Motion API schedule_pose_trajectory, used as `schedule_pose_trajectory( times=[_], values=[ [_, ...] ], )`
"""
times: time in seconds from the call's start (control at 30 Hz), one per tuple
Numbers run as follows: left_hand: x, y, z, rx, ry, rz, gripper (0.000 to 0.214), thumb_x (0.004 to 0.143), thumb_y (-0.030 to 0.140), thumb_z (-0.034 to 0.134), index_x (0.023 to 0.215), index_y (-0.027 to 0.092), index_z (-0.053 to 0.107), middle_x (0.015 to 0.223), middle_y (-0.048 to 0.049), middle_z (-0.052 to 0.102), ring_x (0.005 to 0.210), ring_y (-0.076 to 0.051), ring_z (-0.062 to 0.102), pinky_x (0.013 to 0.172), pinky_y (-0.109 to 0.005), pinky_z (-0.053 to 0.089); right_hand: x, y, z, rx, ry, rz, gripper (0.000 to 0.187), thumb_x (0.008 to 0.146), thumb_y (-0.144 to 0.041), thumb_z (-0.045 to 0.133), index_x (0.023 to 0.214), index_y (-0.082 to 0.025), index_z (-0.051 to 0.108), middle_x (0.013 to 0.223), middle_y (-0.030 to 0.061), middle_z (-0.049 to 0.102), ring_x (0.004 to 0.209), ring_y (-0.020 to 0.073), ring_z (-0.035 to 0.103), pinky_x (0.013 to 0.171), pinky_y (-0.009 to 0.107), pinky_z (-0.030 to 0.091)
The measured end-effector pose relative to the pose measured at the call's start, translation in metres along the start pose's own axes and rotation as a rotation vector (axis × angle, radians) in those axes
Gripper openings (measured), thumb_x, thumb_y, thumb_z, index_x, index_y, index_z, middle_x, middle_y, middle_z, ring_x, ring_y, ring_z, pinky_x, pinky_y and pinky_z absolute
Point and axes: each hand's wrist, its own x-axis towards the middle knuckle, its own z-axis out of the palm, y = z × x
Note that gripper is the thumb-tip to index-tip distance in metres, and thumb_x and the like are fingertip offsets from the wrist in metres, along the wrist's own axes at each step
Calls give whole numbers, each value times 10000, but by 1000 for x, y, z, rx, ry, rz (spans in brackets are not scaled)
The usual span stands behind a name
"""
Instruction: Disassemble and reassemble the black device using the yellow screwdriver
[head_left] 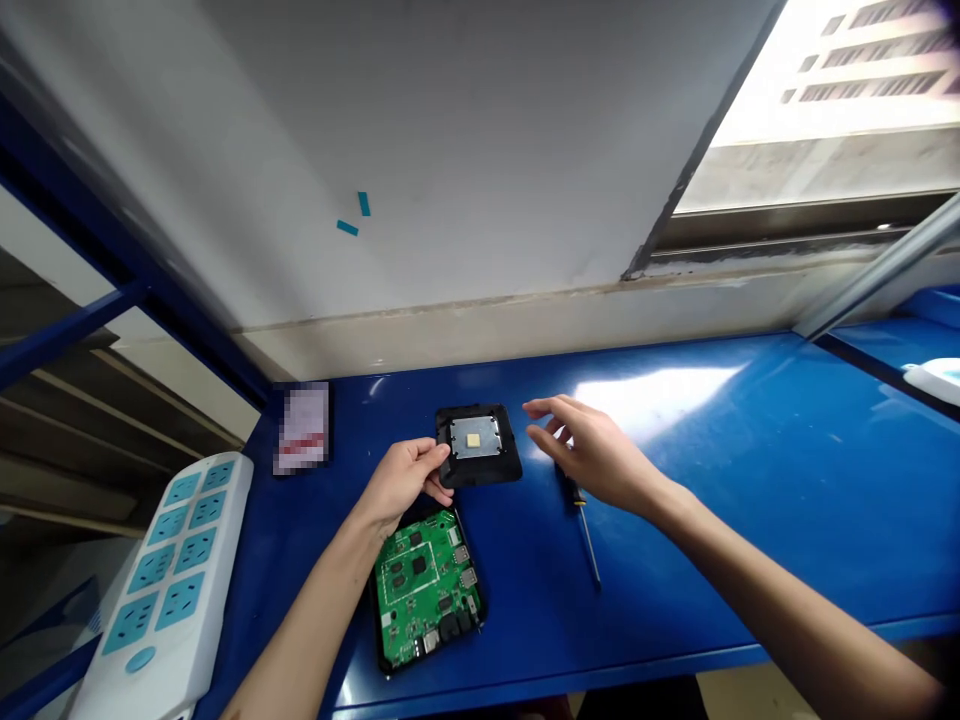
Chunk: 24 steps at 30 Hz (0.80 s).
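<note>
On glossy blue tabletop [750, 480], mid-left: left hand [405, 480] pinches the left edge of a square black plastic cover [478, 445] w/ grey metal plate inside. Right hand [592, 450] open, fingers spread, holding nothing, above slim screwdriver [585, 530]. Green PCB [424, 590] in black shell lies just nearer. White power strip [165, 590] near left.

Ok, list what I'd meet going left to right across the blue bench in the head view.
White power strip → small packet → left hand → black cover with a metal plate → right hand → white object at the far right edge.
</note>
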Motion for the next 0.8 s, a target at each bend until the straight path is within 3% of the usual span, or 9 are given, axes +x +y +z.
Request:
schedule_pose_trajectory(
  times=[0.2,0.37,0.47,0.6,0.7,0.8],
  values=[
    [-2,-1,-2,-18,-3,25,316,1005,352,654,1263,175,617,1237,-89,656,1002,-238,691,837,-430,596,-14,0,24,0,-39,-8,260,976,-299,544,1204,-199,617,1099,92,740,774,175,728,673,335,611],
    [-4,2,-3,-33,19,91,284,1007,406,641,934,134,680,768,-4,689,621,-139,671,637,-292,589,-23,-3,28,-67,-12,-110,328,982,-288,551,1295,-191,559,1164,122,693,935,239,719,798,418,606],
    [-3,3,-3,-50,27,113,344,978,434,669,809,135,669,619,9,648,541,-134,651,594,-264,583,-28,-7,31,-114,16,-161,417,995,-285,528,1393,-174,484,1170,143,682,961,266,709,827,460,598],
    [-1,0,-5,-64,22,93,242,1011,376,644,992,136,676,841,-11,696,667,-144,679,647,-302,595,-30,-8,35,-174,12,-227,335,995,-295,537,1308,-187,582,1150,149,685,946,289,706,824,479,590],
    [2,-4,-7,-84,28,64,273,1011,356,647,1204,164,636,1141,-68,683,901,-203,703,769,-383,605,-29,-8,35,-196,24,-241,430,1001,-317,532,1402,-162,522,1153,167,669,931,295,697,801,482,590],
    [5,-6,-10,-107,37,45,327,1003,351,655,1277,177,611,1259,-93,648,1027,-247,686,856,-445,591,-29,-7,34,-199,16,-261,474,995,-350,545,1442,-199,497,1162,153,659,903,279,690,799,473,589]
  ],
)
